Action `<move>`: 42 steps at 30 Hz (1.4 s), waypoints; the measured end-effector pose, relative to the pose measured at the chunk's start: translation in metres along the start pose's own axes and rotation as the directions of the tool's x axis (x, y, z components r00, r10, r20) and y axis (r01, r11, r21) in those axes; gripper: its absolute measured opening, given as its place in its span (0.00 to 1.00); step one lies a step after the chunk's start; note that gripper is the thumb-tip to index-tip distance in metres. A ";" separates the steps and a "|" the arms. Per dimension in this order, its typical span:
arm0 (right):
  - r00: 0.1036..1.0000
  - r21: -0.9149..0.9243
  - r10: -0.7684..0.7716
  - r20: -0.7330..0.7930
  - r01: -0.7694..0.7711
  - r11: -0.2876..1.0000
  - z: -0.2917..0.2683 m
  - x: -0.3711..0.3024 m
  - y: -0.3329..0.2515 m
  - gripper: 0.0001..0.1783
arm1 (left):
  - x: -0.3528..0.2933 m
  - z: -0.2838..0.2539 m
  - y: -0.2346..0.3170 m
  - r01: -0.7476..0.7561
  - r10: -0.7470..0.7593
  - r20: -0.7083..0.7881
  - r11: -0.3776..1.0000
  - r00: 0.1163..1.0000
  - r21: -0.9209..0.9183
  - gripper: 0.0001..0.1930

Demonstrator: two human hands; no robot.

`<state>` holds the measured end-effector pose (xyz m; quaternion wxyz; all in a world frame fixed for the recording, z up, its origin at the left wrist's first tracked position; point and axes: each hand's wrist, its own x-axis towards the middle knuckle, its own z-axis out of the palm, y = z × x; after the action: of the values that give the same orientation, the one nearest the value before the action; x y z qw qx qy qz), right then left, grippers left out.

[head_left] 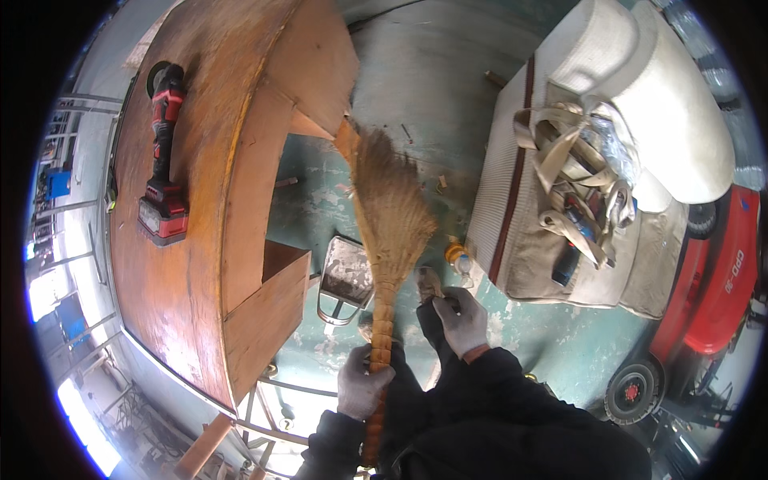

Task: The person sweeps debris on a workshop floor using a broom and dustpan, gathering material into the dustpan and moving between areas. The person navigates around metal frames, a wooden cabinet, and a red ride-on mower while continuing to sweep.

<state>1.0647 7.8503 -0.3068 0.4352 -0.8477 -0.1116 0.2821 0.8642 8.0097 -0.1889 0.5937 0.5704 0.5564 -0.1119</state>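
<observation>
My left hand [365, 382], in a grey glove, is closed round the segmented handle of a straw broom [390, 216]. Its wide bristle head points away from me, and the dark bristle tips lie near the wooden desk's corner. My right hand [462, 320], gloved too, is held over my right leg, apart from the broom. Its fingers are curled in and hide whatever may be inside. Just left of the broom, a metal dustpan [346, 270] with a dirty tray and a loop handle rests on the floor.
On the left stands a brown wooden desk [272, 176] with a red and black angle grinder [164, 152] on top. To the right are a stack of white padded pieces [512, 184], pale straps [560, 160] and a red forklift [712, 280]. A bottle [458, 258] lies near my foot.
</observation>
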 end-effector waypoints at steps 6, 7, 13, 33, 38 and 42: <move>0.956 -0.025 -0.021 -0.294 0.014 1.000 0.082 0.133 0.036 0.11 | -0.001 -0.016 -0.056 0.030 -0.046 0.069 0.975 0.997 0.222 0.34; 0.953 0.110 -0.078 -0.292 0.115 0.987 0.098 0.161 0.050 0.15 | -0.004 -0.016 -0.073 0.108 -0.125 0.098 0.981 0.987 0.160 0.35; 0.952 -0.390 -0.294 -0.090 0.238 0.890 0.226 0.275 0.140 0.30 | 0.000 0.025 -0.155 -0.047 0.022 0.068 0.918 0.997 0.393 0.19; 0.951 -0.793 0.057 0.303 0.219 0.568 0.372 0.383 0.249 0.70 | 0.037 0.051 -0.237 0.570 -0.584 -0.041 0.772 0.811 0.283 0.28; 0.922 0.158 0.075 0.379 -0.145 0.977 0.277 0.275 0.208 0.67 | 0.008 0.045 -0.246 0.387 -0.393 0.025 0.913 0.919 0.126 0.29; 0.805 0.378 0.233 0.546 -0.484 0.789 0.158 0.162 0.133 0.49 | 0.001 0.029 -0.242 0.027 -0.036 0.032 0.971 0.999 0.237 0.27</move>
<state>1.0980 7.9481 -0.5478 0.5347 -0.6156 0.0313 0.5781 0.6943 7.9087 -0.3309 0.5298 0.6260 0.5372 -0.1970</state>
